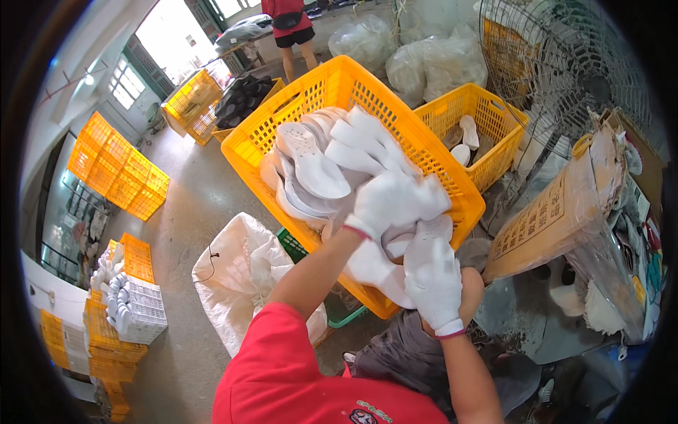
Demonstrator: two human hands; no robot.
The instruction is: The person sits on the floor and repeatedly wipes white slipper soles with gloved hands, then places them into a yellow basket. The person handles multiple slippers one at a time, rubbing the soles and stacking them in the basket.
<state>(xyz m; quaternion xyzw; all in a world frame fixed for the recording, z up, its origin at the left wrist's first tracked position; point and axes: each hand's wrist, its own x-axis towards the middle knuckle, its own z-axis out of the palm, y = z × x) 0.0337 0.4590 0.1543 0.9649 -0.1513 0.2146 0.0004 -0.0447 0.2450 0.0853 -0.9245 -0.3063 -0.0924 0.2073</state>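
Soles: white shoe soles [318, 166] heaped in the yellow crate [353, 85], piled toward its near rim.
Left hand [392, 201]: gloved, closed around a bundle of soles above the near rim.
Right hand [432, 275]: gloved, clasping one sole at the near corner.
Beyond: second yellow crate [487, 116], standing fan [558, 63].

Open floor [191, 205] is left free to the left of the hands [417, 240], while passage ahead is blocked by the sole-filled yellow crate [424, 152] and rightward by a fan [565, 71].

Bright daylight, blown-out doorway, fisheye-bent edges
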